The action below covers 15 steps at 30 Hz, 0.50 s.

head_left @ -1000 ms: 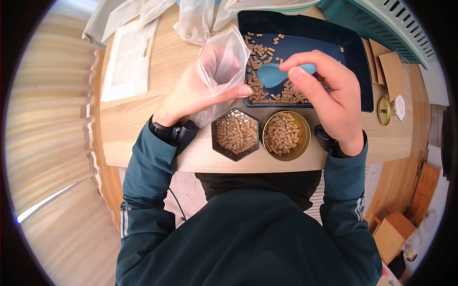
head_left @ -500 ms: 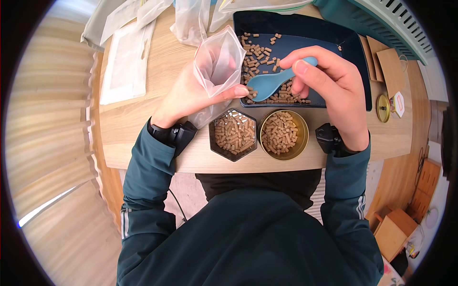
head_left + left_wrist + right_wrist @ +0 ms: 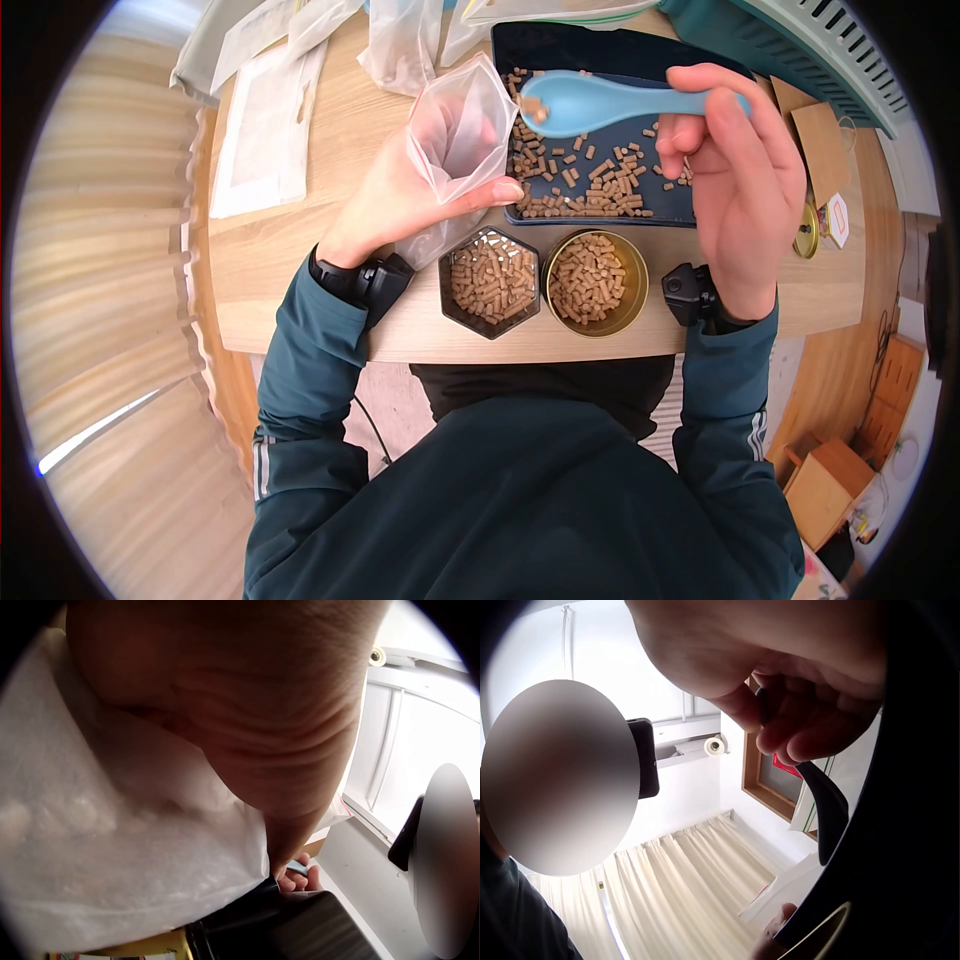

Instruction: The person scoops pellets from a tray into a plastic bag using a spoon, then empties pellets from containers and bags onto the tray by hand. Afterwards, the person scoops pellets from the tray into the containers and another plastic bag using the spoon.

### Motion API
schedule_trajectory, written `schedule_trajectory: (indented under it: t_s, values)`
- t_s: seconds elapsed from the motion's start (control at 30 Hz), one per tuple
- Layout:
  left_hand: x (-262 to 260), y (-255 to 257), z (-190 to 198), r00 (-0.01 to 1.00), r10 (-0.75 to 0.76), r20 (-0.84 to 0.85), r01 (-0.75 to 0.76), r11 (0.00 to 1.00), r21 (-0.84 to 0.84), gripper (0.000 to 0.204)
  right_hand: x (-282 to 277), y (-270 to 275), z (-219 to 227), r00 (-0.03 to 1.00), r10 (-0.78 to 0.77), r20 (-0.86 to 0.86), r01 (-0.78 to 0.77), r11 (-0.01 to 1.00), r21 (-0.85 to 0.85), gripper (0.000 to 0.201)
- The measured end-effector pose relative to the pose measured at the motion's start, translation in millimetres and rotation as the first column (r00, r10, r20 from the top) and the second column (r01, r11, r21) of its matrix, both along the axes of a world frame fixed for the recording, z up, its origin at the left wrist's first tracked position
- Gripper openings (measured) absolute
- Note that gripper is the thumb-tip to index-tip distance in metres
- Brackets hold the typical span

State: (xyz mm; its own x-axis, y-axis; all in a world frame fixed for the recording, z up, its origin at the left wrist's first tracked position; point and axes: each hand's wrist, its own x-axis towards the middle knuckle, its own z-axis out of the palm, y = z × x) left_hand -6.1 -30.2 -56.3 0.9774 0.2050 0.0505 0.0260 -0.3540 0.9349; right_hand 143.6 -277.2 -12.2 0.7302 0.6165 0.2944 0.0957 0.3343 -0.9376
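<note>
In the head view my left hand (image 3: 385, 195) holds a translucent plastic bag (image 3: 465, 125) by its rim, its mouth spread toward me. The bag bulges below that hand in the left wrist view. My right hand (image 3: 745, 180) pinches the handle of a blue spoon (image 3: 590, 105) between thumb and fingers, over a dark blue tray (image 3: 630, 50). A few tan pellets lie at the tip of the spoon's bowl, right at the bag's mouth. Many loose pellets (image 3: 610, 190) are spread over the tray's floor.
A hexagonal dish (image 3: 491, 282) and a round gold tin (image 3: 596, 283), both holding pellets, stand near the table's front edge. Filled plastic bags (image 3: 398, 45) are behind, flat white bags (image 3: 265, 140) at left. A gold lid (image 3: 806, 228) and a teal crate (image 3: 790, 40) are at right.
My right hand has lifted the spoon from the pellets in the tray, with a few pellets on it, and turned it toward the bag's mouth. The left hand and bag have hardly moved.
</note>
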Motion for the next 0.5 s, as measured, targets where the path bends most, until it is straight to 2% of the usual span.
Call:
schedule_trajectory:
  t_s: [0.03,0.07,0.13,0.23,0.27,0.3,0.33,0.37,0.4,0.43,0.5]
  values:
    - [0.3,-0.1,-0.6,1.000,0.002,0.015,-0.002,1.000,0.003,0.067,-0.5,-0.6,-0.5,0.998,0.023,0.060,-0.028,0.997,0.078,0.029]
    - [0.7,0.1,-1.3,1.000,0.003,0.015,-0.003,1.000,0.002,0.067,-3.0,-0.8,-1.6,0.998,0.024,0.060,-0.029,0.997,0.077,0.029]
    - [2.1,0.1,-2.6,0.999,-0.007,0.041,0.007,1.000,-0.010,0.067,-9.5,0.4,-3.6,0.944,0.090,0.317,-0.102,0.994,0.023,0.035]
    - [3.7,-10.0,3.2,0.991,0.044,0.125,-0.032,0.995,-0.096,0.066,-12.4,4.8,1.0,0.903,0.094,0.418,-0.087,0.996,-0.036,0.035]
    - [2.9,-8.0,3.0,0.991,0.043,0.124,-0.031,0.995,-0.097,0.066,-12.9,3.7,-0.8,0.934,0.061,0.352,-0.053,0.998,-0.031,0.031]
    - [1.2,-3.8,2.5,0.999,0.018,0.045,-0.014,0.997,-0.082,0.066,-12.7,3.4,-1.6,0.934,0.061,0.352,-0.053,0.998,-0.031,0.031]
    - [0.3,-1.3,2.0,0.999,-0.005,-0.035,0.002,0.998,-0.069,0.066,-11.8,3.7,-2.1,0.948,0.004,0.319,0.018,0.998,-0.066,0.027]
    - [0.4,-1.1,1.3,0.999,-0.003,-0.035,0.001,0.998,-0.068,0.066,-11.0,4.6,-3.0,0.956,-0.055,0.288,0.088,0.991,-0.103,0.024]
    - [0.6,-1.2,0.4,1.000,0.002,-0.006,-0.002,0.999,-0.042,0.066,-11.3,8.1,-6.0,0.923,-0.130,0.361,0.196,0.969,-0.152,0.021]
    - [0.8,-1.4,-0.2,1.000,0.005,0.023,-0.004,1.000,-0.015,0.066,-10.3,10.0,-6.7,0.923,-0.130,0.361,0.196,0.969,-0.152,0.021]
    - [0.4,-1.6,-1.3,1.000,0.006,0.025,-0.006,1.000,-0.019,0.065,-9.5,11.9,-7.5,0.858,-0.039,0.512,0.206,0.940,-0.273,0.016]
